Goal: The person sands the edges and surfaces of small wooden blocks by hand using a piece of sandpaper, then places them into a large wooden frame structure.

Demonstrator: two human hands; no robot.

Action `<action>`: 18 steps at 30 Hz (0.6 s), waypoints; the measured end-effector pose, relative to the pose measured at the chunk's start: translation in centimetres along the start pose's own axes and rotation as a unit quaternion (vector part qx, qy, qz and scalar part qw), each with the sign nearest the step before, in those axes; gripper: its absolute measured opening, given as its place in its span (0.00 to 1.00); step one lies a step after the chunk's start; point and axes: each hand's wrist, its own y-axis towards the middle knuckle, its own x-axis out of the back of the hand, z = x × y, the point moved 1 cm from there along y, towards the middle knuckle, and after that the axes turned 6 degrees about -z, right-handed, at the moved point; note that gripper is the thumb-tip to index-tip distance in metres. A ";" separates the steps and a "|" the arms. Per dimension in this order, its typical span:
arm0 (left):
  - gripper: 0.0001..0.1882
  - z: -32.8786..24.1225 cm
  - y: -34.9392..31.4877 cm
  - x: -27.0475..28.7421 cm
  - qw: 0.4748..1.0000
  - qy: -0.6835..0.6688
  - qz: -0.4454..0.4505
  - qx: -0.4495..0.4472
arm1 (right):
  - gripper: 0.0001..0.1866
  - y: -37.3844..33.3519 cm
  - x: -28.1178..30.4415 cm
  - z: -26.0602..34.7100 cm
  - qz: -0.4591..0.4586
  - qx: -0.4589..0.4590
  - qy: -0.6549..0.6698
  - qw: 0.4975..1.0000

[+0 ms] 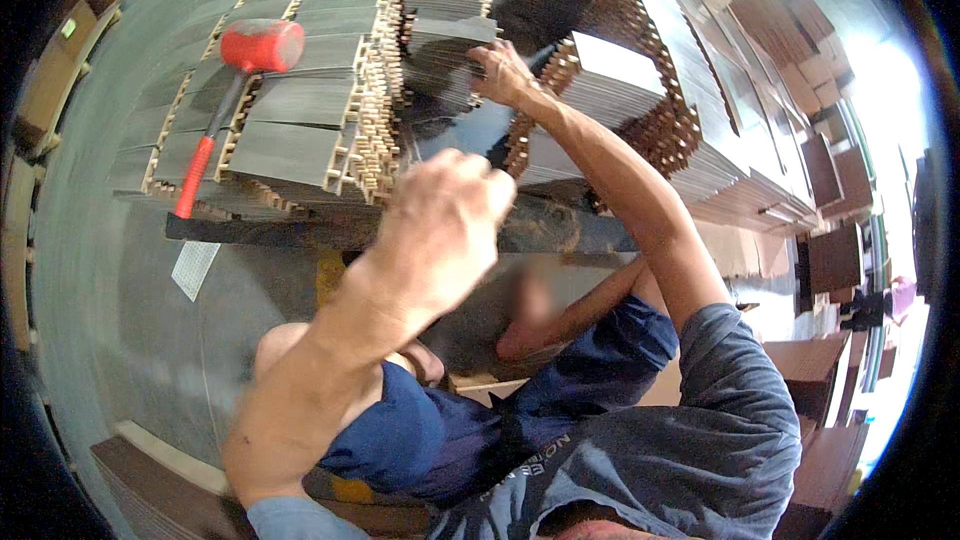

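My left hand (pixel 447 215) is closed in a fist in front of the stacks, slightly blurred; whatever its fingers may hold is hidden. Farther off, my right hand (pixel 505 73) reaches out with its fingers apart and a little bent. Its fingertips are by the edge of a stack of grey cardboard pieces (pixel 452 62), and contact is hard to make out. Dark gaps lie below that hand, between this stack and a stack with a pale top (pixel 617 67). A mallet (pixel 262 46) with a red head and red grip rests across the grey stacks on the left.
Long rows of stacked grey cardboard (pixel 290 150) with tan notched edges stand on a dark-edged base (pixel 560 225). A white sheet (pixel 194 270) lies on the floor at left. My bent legs in blue shorts (pixel 400 430) are below. Brown cardboard stacks (pixel 810 370) stand at right.
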 end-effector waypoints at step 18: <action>0.06 0.5 -2.3 0.6 0.999 -0.003 0.022 -0.023 | 0.48 7.8 -3.1 -1.6 -0.013 -0.146 -0.033 0.989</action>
